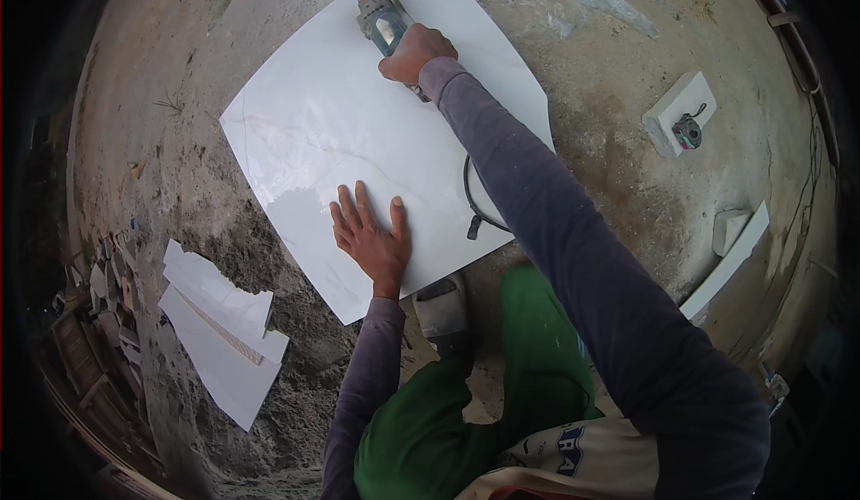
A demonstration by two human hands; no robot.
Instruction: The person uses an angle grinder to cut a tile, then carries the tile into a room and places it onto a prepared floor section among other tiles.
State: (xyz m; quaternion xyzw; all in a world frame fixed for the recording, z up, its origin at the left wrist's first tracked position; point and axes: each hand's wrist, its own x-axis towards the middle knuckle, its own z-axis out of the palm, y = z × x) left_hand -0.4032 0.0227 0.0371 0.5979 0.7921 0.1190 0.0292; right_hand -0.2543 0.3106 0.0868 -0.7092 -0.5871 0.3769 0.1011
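Head view: white marbled tile (313, 164) under both hands, angle grinder (383, 25) in the right hand (419, 55).
Over at left I see tile offcuts (215, 343); then the left hand (372, 240), fingers spread, palm down on the tile's near part, holding nothing. Farther out, the right is closed around the grinder's body, its head past the knuckles at the tile's far end. Rightward, a black cord (473, 224) curls; a tape measure (687, 132) rests on a white block (674, 101).
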